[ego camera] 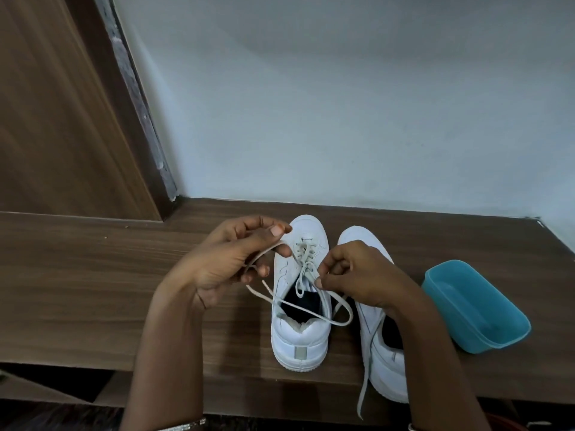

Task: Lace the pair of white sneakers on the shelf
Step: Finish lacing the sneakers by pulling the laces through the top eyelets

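Two white sneakers stand side by side on the brown wooden shelf (93, 275), toes toward the wall. The left sneaker (298, 337) has its grey-white lace (303, 259) crossed through several eyelets. My left hand (230, 259) holds one end of that lace, pinched between thumb and fingers just left of the shoe. My right hand (351, 275) pinches the other strand beside the tongue and covers part of the right sneaker (385, 368). A loose lace (365, 377) from the right sneaker hangs over the shelf's front edge.
A teal plastic tub (476, 309) lies tilted on the shelf right of the shoes. A wooden door panel (56, 119) rises at the left and a pale wall (342, 104) stands behind. The shelf's front edge runs just below the heels.
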Action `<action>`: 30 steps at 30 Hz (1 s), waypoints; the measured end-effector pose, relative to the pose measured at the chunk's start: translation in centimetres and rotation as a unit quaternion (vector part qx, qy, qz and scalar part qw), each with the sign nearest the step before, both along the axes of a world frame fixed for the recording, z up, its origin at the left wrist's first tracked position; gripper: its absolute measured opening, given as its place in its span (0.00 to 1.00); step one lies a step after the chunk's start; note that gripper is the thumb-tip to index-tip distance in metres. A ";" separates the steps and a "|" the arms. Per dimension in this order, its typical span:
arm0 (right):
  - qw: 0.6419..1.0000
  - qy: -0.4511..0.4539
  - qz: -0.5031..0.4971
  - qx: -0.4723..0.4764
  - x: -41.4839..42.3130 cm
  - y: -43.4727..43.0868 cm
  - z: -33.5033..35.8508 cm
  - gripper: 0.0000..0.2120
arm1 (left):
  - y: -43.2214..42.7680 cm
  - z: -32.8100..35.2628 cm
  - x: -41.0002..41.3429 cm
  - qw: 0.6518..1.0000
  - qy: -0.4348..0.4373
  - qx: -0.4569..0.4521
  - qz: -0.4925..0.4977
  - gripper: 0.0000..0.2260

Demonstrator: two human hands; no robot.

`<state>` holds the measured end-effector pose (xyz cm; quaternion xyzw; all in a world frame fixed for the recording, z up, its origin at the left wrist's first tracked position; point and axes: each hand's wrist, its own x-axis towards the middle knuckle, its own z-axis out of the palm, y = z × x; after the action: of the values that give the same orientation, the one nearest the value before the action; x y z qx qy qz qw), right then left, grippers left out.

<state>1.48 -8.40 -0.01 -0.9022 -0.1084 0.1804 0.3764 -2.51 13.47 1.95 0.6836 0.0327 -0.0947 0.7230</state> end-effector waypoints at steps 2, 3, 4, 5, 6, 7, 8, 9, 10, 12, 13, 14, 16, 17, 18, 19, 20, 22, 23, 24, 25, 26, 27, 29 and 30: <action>1.000 0.001 -0.004 -0.002 -0.3 0.1 0.3 0.04 | 0.2 0.5 -0.3 1.000 -0.008 -0.023 -0.003 0.13; 1.000 0.003 -0.005 -0.004 -0.5 0.2 0.5 0.04 | 0.4 0.8 -0.6 0.999 -0.013 -0.030 -0.004 0.12; 1.000 0.009 -0.010 0.001 -0.5 0.3 0.6 0.03 | 0.4 1.0 -0.8 0.999 -0.017 -0.033 -0.007 0.12; 0.999 0.017 -0.020 0.018 -0.7 0.5 0.7 0.02 | 0.4 1.3 -1.1 0.999 -0.019 -0.031 -0.011 0.11; 0.998 0.026 -0.034 0.043 -0.8 0.7 0.7 0.01 | 0.3 1.7 -1.4 0.999 -0.019 -0.024 -0.019 0.11; 0.995 0.037 -0.052 0.078 -0.9 0.9 0.9 0.01 | 0.2 1.9 -1.7 0.999 -0.018 -0.014 -0.030 0.11; 0.988 0.054 -0.072 0.122 -1.1 1.1 1.1 0.03 | 0.1 2.3 -2.0 0.999 -0.016 -0.003 -0.040 0.11; 0.977 0.078 -0.093 0.175 -1.4 1.3 1.5 0.05 | -0.2 2.6 -2.3 0.999 -0.012 0.007 -0.048 0.11; 0.963 0.101 -0.109 0.225 -1.8 1.5 2.0 0.08 | -0.3 3.0 -2.6 0.998 -0.009 0.017 -0.052 0.11; 0.947 0.122 -0.123 0.272 -2.6 1.7 3.2 0.11 | -0.4 3.1 -2.8 0.997 0.004 0.046 -0.059 0.10; 0.947 0.122 -0.119 0.273 -3.1 1.7 4.0 0.12 | -0.3 3.0 -3.0 0.995 0.021 0.067 -0.066 0.09; 0.950 0.122 -0.109 0.265 -3.5 1.4 4.6 0.11 | -0.1 2.7 -3.0 0.992 0.047 0.092 -0.077 0.07; 0.962 0.128 -0.072 0.231 -4.2 0.4 5.7 0.09 | 0.3 1.6 -3.2 0.975 0.102 0.164 -0.106 0.05; 0.969 0.134 -0.046 0.205 -4.6 -0.2 6.2 0.08 | 0.5 0.9 -3.3 0.963 0.122 0.210 -0.119 0.05; 0.974 0.143 -0.020 0.175 -5.0 -0.9 6.6 0.08 | 0.6 0.4 -3.3 0.949 0.130 0.258 -0.126 0.06; 0.976 0.159 -0.001 0.149 -5.4 -1.4 6.7 0.08 | 0.8 0.0 -3.3 0.938 0.128 0.297 -0.123 0.06; 0.975 0.180 0.009 0.128 -5.7 -2.0 6.7 0.08 | 0.8 -0.3 -3.1 0.933 0.118 0.322 -0.109 0.06; 0.969 0.227 0.015 0.099 -6.0 -2.3 6.1 0.09 | 0.5 -0.9 -2.7 0.942 0.089 0.319 -0.062 0.07; 0.966 0.243 0.017 0.081 -6.1 -2.3 5.5 0.11 | 0.2 -1.1 -2.5 0.951 0.075 0.298 -0.037 0.08; 0.968 0.244 0.022 0.051 -6.1 -2.0 4.8 0.12 | -0.2 -1.4 -2.3 0.960 0.066 0.271 -0.015 0.08; 0.973 0.227 0.029 0.007 -6.0 -1.8 4.1 0.13 | -0.6 -1.7 -2.2 0.967 0.058 0.248 0.003 0.08; 0.979 0.199 0.035 -0.037 -5.9 -1.5 3.4 0.14 | -1.0 -2.0 -2.0 0.971 0.052 0.233 0.017 0.08; 0.982 0.170 0.036 -0.073 -5.6 -1.2 2.9 0.13 | -1.4 -2.2 -1.9 0.973 0.045 0.226 0.025 0.08; 0.989 0.106 0.019 -0.105 -4.9 -0.9 2.3 0.11 | -2.1 -2.2 -1.7 0.972 0.025 0.231 0.024 0.09; 0.993 0.061 0.001 -0.100 -4.4 -0.8 2.2 0.10 | -2.5 -2.1 -1.6 0.973 0.015 0.230 0.017 0.09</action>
<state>-2.94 -9.23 2.23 -0.9225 -0.0676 0.2458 0.2897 -4.15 10.99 -0.16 0.8296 0.0760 -0.0831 0.5468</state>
